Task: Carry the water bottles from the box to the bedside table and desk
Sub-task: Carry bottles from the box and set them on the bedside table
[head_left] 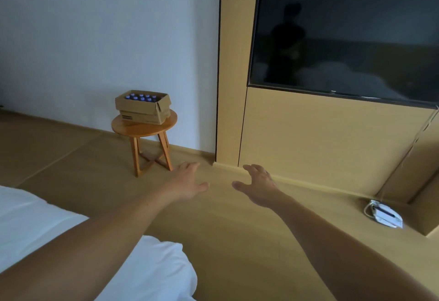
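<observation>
- Against the pale white wall (95, 39), I see a small round orange-brown wooden bench (123, 123) on crossed legs, standing on the tan wooden floor (237, 241).
- An open brown cardboard box (142, 107) sits on the bench top, its flaps folded down outside.
- Inside the box stand the water bottles (141, 97). Only their bluish-purple caps show, in close rows.
- My left hand (187, 180) is stretched forward in the air, fingers spread and relaxed, grasping nothing.
- My right hand (257, 187) is beside it but apart from it, likewise spread loose with nothing in it.
- Both hands are well apart from the box, lower in view and to its right.
- A white-sheeted bed (35, 217) fills the lower left, under my left forearm.
- A large black flat television (344, 34) hangs on the light wooden wall panel (320, 146) at right.
- A small white device (384, 212) with a cable lies on the floor by that panel.
</observation>
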Tool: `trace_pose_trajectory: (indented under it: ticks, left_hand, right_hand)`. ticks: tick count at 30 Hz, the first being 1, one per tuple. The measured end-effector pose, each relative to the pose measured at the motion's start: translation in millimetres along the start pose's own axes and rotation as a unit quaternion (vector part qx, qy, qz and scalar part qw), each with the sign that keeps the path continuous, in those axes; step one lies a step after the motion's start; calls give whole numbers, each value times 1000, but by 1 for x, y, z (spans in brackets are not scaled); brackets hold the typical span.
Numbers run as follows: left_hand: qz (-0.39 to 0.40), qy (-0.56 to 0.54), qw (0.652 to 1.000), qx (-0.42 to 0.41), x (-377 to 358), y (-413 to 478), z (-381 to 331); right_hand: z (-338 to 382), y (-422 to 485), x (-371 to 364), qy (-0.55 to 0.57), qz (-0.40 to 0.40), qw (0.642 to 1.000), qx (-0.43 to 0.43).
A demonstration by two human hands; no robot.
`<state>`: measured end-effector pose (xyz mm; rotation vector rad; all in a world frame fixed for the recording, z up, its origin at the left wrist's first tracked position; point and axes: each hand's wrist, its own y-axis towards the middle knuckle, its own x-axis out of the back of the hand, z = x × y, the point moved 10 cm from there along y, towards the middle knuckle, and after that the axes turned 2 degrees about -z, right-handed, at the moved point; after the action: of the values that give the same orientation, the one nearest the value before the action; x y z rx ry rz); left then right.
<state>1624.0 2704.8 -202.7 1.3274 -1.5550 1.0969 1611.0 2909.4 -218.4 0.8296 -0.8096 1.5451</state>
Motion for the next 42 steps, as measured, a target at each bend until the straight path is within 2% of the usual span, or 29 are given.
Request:
trace_pose_trajectory:
  ticks: [6, 15, 21, 29, 36, 42]
  left_hand:
    - [4, -6, 1000, 3, 4, 103, 11]
    - [-33, -46, 998, -25, 47, 267, 23]
    - [-16, -51, 999, 0, 46, 357, 38]
    - [-41, -50, 995, 72, 71, 477, 63]
    - [-60, -60, 986, 141, 85, 543, 123]
    - [-86, -70, 970, 214, 103, 599, 227]
  right_hand:
    - [-3, 101, 6, -22, 6, 1000, 0]
    - [4, 255, 36, -35, -16, 999, -3]
    - [0, 362, 24, -17, 9, 1000, 16]
    - [5, 520, 17, -27, 60, 994, 82]
    - [55, 630, -14, -28, 115, 982, 149]
    - [122, 720, -66, -36, 141, 971, 191]
